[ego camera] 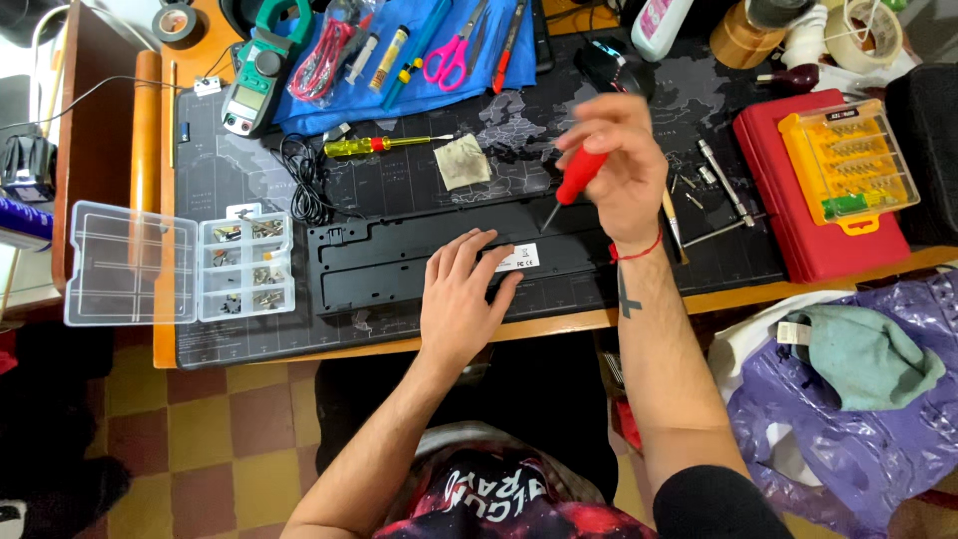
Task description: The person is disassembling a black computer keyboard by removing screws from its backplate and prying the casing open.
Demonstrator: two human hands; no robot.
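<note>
Your left hand (461, 299) lies flat on the black keyboard (399, 262), lying crosswise; your right hand (621, 165), nearer the screw, grips the red screwdriver (576, 180) tip-down.

White rectangular label (518, 258) sitting on the black keyboard back (379, 262) near the bench's front edge, touching the left hand (461, 299). Greenish meter screen (246, 98) lying toward the back-left corner. Small white tag (208, 86) resting beside it.
</note>
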